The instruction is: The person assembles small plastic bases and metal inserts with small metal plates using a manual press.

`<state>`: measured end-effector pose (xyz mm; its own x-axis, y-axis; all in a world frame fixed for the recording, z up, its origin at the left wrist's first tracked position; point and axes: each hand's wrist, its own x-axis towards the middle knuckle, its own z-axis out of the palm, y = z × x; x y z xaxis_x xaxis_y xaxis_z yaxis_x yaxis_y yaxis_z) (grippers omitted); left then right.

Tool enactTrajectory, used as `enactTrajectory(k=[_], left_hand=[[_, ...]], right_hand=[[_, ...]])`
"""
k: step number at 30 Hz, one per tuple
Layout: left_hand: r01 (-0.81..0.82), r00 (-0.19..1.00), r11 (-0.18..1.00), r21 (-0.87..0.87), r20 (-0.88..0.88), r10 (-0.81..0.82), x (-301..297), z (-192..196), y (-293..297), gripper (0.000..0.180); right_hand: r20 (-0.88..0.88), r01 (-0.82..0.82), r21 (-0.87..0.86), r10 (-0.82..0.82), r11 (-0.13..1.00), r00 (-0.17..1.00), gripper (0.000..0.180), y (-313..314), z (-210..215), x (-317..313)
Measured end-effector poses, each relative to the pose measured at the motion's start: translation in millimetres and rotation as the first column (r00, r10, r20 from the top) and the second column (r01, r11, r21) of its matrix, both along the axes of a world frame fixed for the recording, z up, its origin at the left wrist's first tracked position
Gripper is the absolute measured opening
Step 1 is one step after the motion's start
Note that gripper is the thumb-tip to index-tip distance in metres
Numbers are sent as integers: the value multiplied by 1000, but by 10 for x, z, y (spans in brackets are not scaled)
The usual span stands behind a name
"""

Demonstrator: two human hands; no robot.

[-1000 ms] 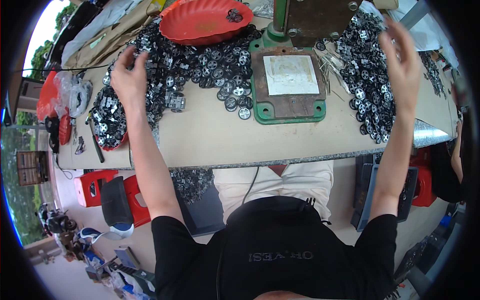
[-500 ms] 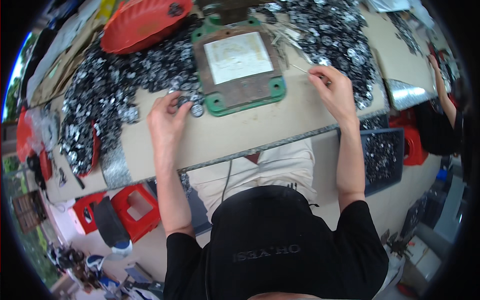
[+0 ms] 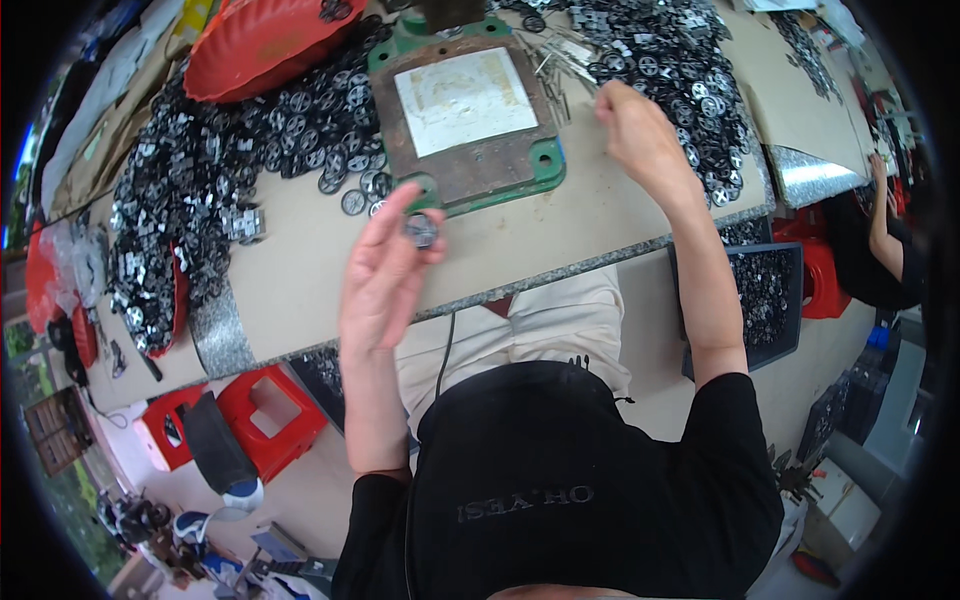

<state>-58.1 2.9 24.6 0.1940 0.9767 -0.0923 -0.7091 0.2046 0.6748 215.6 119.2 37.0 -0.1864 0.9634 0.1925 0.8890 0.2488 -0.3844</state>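
A small black and silver toy wheel (image 3: 422, 231) sits in the fingers of my left hand (image 3: 382, 275), raised over the near part of the table in front of the press base. Several more wheels (image 3: 354, 202) lie just beyond that hand. My right hand (image 3: 645, 140) is closed, its fingertips turned away, beside a loose bunch of thin metal pins (image 3: 562, 80). Whatever it may hold is hidden. Between the hands stands the green and brown metal press base (image 3: 468, 172), with a worn white plate (image 3: 465, 100) on top.
Large heaps of wheels (image 3: 320, 120) and small silver-black parts (image 3: 165, 200) cover the table's left. Another heap of wheels (image 3: 690, 100) lies at right. A red scalloped basin (image 3: 265, 50) rests at the back left. Below the right edge sits a grey crate (image 3: 790, 300). Another person's arm (image 3: 880, 215) shows far right.
My left hand has lifted a wheel from beside the press base and come nearer me, to the right. My right hand has moved up and slightly left; the pin it held no longer shows.
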Motion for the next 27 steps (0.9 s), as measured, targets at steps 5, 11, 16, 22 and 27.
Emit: enactTrajectory(k=[5, 11, 16, 22, 27], left_hand=[[134, 981, 986, -94, 157, -118, 283, -155, -24, 42], [190, 966, 977, -99, 197, -168, 442, -218, 13, 37], [181, 969, 977, -117, 189, -157, 477, -213, 8, 35], [187, 968, 977, -105, 189, -165, 474, -228, -1, 35], [169, 974, 979, -113, 173, -148, 487, -207, -9, 34]], right_hand=[[-491, -178, -169, 73, 969, 868, 6, -472, 322, -307], [-969, -420, -143, -40, 896, 245, 20, -838, 94, -610], [-956, -437, -135, -1, 889, 294, 20, -872, 0, -638], [-956, -400, -106, 17, 910, 292, 19, -906, -50, -664], [-939, -393, -82, 61, 916, 337, 18, -952, -41, -668]])
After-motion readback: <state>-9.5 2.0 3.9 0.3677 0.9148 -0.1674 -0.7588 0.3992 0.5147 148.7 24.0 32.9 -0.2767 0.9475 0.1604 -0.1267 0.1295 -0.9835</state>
